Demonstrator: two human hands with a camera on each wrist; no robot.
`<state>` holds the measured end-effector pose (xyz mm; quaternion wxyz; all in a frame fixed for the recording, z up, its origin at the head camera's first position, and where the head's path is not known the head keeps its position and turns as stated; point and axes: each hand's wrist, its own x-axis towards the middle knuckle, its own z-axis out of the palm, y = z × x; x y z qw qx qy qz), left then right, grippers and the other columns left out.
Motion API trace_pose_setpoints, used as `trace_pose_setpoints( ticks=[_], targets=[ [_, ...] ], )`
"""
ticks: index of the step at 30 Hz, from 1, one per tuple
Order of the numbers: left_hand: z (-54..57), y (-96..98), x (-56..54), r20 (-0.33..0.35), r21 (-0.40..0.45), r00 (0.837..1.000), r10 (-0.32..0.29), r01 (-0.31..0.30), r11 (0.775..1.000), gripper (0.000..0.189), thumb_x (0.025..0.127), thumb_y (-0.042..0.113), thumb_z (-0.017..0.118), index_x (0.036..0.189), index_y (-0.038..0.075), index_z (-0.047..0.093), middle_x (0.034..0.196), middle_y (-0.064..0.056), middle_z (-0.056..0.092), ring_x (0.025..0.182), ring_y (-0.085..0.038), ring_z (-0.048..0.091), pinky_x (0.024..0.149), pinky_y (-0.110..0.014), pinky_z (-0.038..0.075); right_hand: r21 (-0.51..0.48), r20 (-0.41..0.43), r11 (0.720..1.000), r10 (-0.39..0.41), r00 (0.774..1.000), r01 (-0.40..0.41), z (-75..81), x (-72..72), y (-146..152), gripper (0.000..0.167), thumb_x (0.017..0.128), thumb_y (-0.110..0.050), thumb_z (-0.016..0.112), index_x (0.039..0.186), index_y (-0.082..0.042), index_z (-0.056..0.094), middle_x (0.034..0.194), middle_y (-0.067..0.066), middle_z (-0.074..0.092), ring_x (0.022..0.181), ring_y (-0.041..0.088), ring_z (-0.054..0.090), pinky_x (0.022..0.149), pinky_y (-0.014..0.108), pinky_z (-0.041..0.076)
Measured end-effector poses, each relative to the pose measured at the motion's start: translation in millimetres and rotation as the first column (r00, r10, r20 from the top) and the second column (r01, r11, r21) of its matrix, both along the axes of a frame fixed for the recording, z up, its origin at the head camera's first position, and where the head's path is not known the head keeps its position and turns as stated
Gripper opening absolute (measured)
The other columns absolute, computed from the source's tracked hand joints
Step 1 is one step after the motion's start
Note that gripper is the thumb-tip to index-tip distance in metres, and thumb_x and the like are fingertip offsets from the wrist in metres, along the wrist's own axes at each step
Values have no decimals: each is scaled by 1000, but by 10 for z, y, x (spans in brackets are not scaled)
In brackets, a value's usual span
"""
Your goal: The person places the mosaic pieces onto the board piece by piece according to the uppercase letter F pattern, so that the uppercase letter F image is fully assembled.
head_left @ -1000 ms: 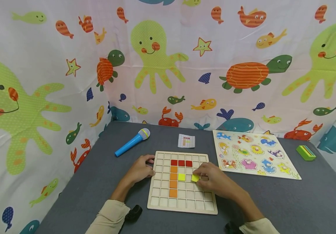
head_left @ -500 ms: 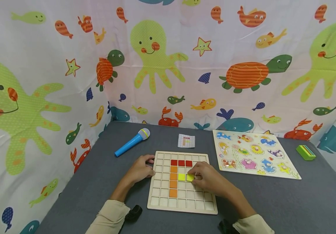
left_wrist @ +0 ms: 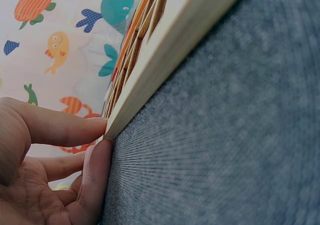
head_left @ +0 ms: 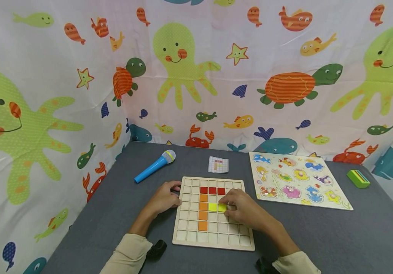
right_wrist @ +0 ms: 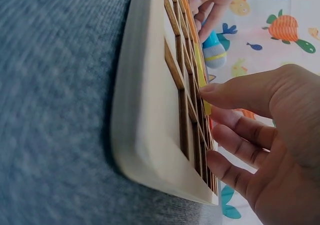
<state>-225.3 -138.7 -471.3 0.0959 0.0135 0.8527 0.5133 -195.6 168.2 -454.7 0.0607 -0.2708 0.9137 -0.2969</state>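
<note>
A square wooden grid board (head_left: 213, 247) lies on the table in the head view, with three red tiles (head_left: 212, 190) in a row and a column of several orange tiles (head_left: 202, 215) in its cells. My left hand (head_left: 163, 198) holds the board's left edge; in the left wrist view its thumb and a finger pinch the pale rim (left_wrist: 165, 60). Beside one yellow tile (head_left: 212, 207), my right hand (head_left: 245, 209) pinches a second yellow tile (head_left: 221, 207) at its cell. In the right wrist view the thumb and forefinger meet at that tile's (right_wrist: 207, 108) edge.
A blue toy microphone (head_left: 155, 166) lies behind the left hand. Beyond the board is a small printed grid card (head_left: 218, 164). To the right are a sea-animal puzzle board (head_left: 300, 180) and a green block with coloured stripes (head_left: 358, 179). A patterned cloth (head_left: 196, 83) hangs behind.
My right hand has moved left with the second yellow tile, which now lies flush beside the first instead of tilted and apart. My left hand has stayed on the board's edge.
</note>
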Motion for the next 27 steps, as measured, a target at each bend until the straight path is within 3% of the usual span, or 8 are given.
trace_pose_setpoints(
  ticks=[20,27],
  targets=[
    [-12,5,-9,2,-14,1000,2,-2,1000,70,77,-4,73,145,3,61,123,-13,59,84,-18,65,69,-30,56,-10,-17,1000,17,1000,-17,2,-8,16,24,94,-14,79,118,-13,78,111,-4,68,97,14,58,86,37,52],
    [-19,21,-10,5,-16,1000,-1,1,1000,71,76,-4,74,145,3,61,123,-13,59,84,-17,64,68,-30,55,5,-38,1000,-21,999,21,9,75,106,25,97,-13,74,122,-11,78,119,-3,68,105,15,59,92,39,54]
  ],
)
